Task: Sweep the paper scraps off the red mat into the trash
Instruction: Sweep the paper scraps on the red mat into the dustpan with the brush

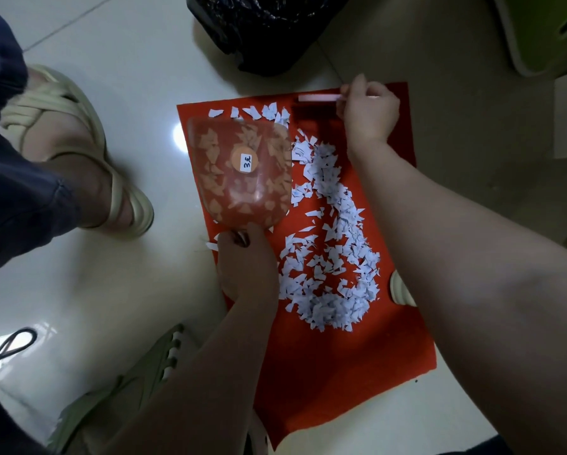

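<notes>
Paper scraps (333, 254) lie in a loose curved drift over the middle of the red mat (341, 372), which is spread on the pale tiled floor (127, 60); to its left are a foot in a cream sandal (78, 142) and, nearer, a pale green shoe (118, 389). On the mat's left part the left hand (247, 267) is clenched on the handle of a translucent dustpan (239, 169), scraps showing through it and a round sticker (244, 160) reading what looks like "3元". At the mat's far right the right hand (369, 106) grips a pink brush (318, 98), its bristles blurred, with a black trash bag (269, 31) just beyond the far edge and a green bin (544, 27) farther right.
</notes>
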A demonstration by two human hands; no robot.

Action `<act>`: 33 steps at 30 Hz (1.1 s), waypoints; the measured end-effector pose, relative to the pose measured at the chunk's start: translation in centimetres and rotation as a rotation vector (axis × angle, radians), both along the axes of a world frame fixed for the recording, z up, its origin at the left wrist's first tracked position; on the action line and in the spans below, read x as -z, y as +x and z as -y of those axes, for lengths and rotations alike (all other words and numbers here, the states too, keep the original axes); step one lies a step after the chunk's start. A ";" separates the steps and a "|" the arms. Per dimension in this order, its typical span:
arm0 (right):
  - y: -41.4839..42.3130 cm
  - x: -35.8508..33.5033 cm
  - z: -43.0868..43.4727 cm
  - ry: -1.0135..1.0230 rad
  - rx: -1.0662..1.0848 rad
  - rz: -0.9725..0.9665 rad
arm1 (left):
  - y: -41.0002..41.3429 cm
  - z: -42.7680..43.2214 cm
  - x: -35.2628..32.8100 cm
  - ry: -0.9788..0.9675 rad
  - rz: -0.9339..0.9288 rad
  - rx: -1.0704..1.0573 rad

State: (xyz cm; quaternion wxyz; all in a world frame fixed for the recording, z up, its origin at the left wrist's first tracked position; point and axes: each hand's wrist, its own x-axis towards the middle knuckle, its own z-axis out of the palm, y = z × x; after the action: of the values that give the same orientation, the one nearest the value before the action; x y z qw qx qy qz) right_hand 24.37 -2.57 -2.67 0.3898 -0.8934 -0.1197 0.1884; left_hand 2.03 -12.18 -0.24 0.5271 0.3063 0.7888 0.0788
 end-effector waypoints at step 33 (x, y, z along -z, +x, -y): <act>-3.3 -1.3 -2.6 -0.017 -0.117 -0.132 | -0.7 -0.8 0.1 -0.021 0.021 -0.046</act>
State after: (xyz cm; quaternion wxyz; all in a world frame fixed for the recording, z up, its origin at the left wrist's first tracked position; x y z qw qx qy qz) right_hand 21.07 0.02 -1.36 0.3775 -0.8739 -0.1441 0.2705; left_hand 1.38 -11.42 -0.36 0.5368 0.2817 0.7907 0.0856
